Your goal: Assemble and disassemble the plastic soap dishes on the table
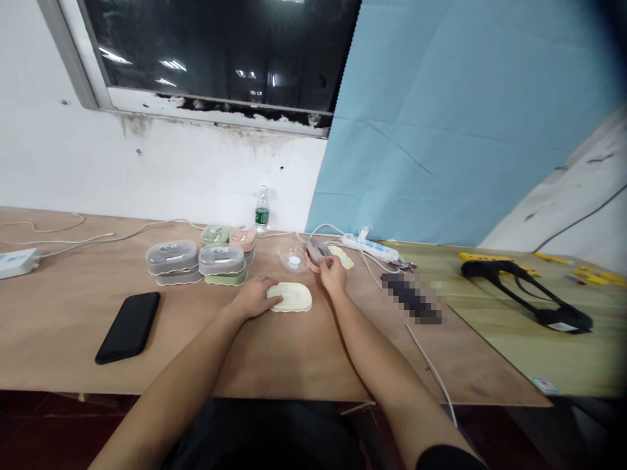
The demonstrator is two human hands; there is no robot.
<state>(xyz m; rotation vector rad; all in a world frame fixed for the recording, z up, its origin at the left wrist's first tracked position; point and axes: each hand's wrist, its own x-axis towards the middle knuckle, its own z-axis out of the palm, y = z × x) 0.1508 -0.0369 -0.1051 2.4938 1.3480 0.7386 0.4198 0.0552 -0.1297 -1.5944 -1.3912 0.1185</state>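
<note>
A cream oval tray with a scalloped edge lies flat on the table in front of me. My left hand grips its left end, thumb on top. Farther back and to the right, my right hand is closed on a greyish oval lid, tilted up, with a pinkish part along its lower edge. Beside that lid on the left sits a clear oval cover with a white round spot. Another cream scalloped piece lies just behind my right hand, partly hidden.
Stacked oval boxes with translucent lids stand at the back left. A bottle is by the wall. A black phone lies front left. A power strip, cables, a blurred dark object and a black strap-like frame are right.
</note>
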